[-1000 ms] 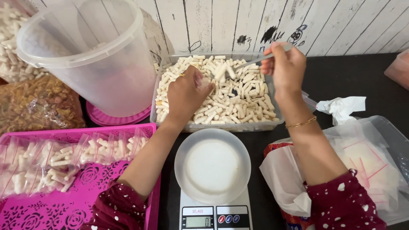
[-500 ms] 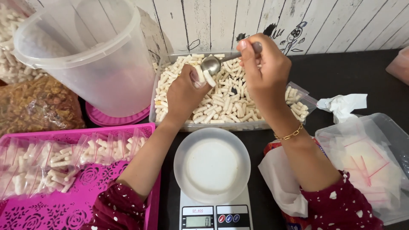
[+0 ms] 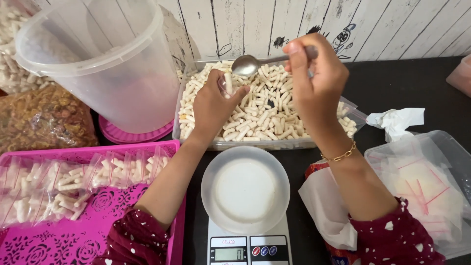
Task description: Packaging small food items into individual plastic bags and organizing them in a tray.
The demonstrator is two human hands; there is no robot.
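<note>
My right hand (image 3: 316, 81) holds a metal spoon (image 3: 246, 64) by its handle, the empty bowl raised over a clear rectangular tub (image 3: 260, 144) full of white stick snacks (image 3: 265, 110). My left hand (image 3: 214, 105) hovers over the tub's left part, fingers pinched on a small clear bag (image 3: 226, 84) with a few sticks in it, just below the spoon bowl. A round white bowl (image 3: 245, 189) sits on a white digital kitchen scale (image 3: 248, 248) in front of the tub.
A pink perforated tray (image 3: 88, 235) at the left holds several filled small bags (image 3: 64, 184). A big clear bucket (image 3: 98, 64) stands on a pink lid at the back left. A clear box (image 3: 441, 147) of empty bags is at the right, crumpled tissue (image 3: 395, 122) behind it.
My right hand swung the spoon from the tub's right side to the left, tipped sticks at the small bag, and now holds the spoon empty and slightly higher. My left hand barely moved.
</note>
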